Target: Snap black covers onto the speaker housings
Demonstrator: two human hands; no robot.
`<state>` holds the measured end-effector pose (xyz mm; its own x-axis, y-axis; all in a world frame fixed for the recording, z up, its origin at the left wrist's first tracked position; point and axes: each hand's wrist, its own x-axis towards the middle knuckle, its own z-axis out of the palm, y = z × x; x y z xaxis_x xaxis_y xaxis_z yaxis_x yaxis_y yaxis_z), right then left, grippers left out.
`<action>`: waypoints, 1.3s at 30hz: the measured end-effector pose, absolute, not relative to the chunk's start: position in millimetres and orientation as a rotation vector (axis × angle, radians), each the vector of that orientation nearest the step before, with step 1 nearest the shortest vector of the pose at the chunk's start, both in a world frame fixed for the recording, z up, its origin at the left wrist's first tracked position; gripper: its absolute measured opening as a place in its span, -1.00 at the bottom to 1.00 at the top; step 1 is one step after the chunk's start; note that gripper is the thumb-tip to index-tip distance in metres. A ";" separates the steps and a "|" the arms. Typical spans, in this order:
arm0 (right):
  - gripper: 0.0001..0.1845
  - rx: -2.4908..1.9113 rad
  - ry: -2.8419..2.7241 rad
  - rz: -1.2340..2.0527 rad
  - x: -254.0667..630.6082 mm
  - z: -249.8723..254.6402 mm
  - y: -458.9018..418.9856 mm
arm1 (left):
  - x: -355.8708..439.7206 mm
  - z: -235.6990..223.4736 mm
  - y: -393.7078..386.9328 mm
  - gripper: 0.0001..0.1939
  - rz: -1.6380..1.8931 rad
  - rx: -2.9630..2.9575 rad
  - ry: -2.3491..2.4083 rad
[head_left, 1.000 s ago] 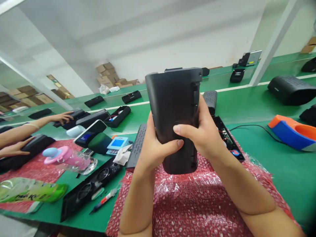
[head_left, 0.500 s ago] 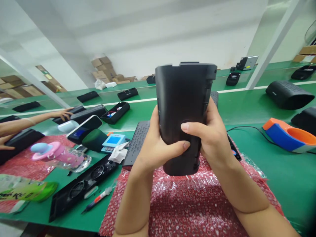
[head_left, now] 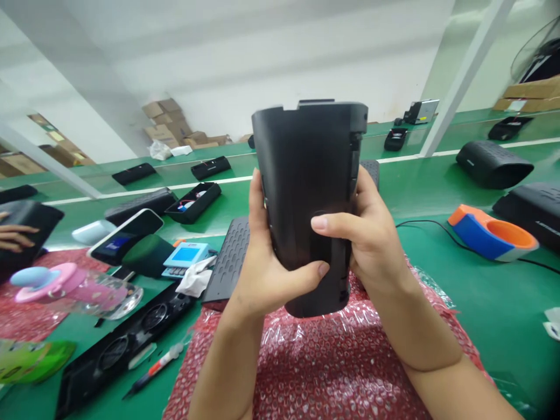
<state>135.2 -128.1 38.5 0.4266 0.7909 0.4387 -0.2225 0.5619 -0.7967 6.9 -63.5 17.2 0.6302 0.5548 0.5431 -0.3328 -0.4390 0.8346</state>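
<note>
Head view: both hands hold one black case upright above the table.
Bubble wrap (head_left: 332,367): red sheet spread on the green table (head_left: 481,291), nearest the person, under both forearms.
Left hand (head_left: 266,262): closed around the left side of the black case (head_left: 308,192), thumb pressed across its lower front.
Right hand (head_left: 365,239): closed around the right side of the case, thumb lying on the front, just above the left thumb.
Case position: raised clear of the bubble wrap, long axis upright, smooth back toward the camera.
Left of the hands: syringe (head_left: 155,368), black speaker panel (head_left: 122,344), pink bottle (head_left: 74,289), calculator (head_left: 186,259), phone (head_left: 125,236).
Behind the case: grille cover (head_left: 227,265), flat on the table.
Right: orange and blue tape dispenser (head_left: 492,238), black cable (head_left: 437,230).
Far left edge: another person's hand (head_left: 13,236) on a black unit.
Far: cardboard boxes (head_left: 170,122) against the wall.
</note>
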 end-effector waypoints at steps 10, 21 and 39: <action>-0.33 -0.715 -0.882 0.741 137.0 42.8 -128.2 | 14.9 10.3 -55.4 0.23 1.066 1.732 0.159; -0.28 -0.681 -0.702 0.787 149.4 34.5 -100.4 | 32.5 3.3 -42.0 0.17 1.049 1.612 0.238; -0.46 -0.684 -0.760 0.790 142.5 33.1 -101.0 | 22.1 7.4 -44.1 0.30 1.007 1.700 0.268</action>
<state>142.5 -101.0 33.1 0.4781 0.8137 0.3305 -0.3625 0.5256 -0.7696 22.1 -44.1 7.4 0.6147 0.6222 0.4847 -0.2988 -0.3851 0.8732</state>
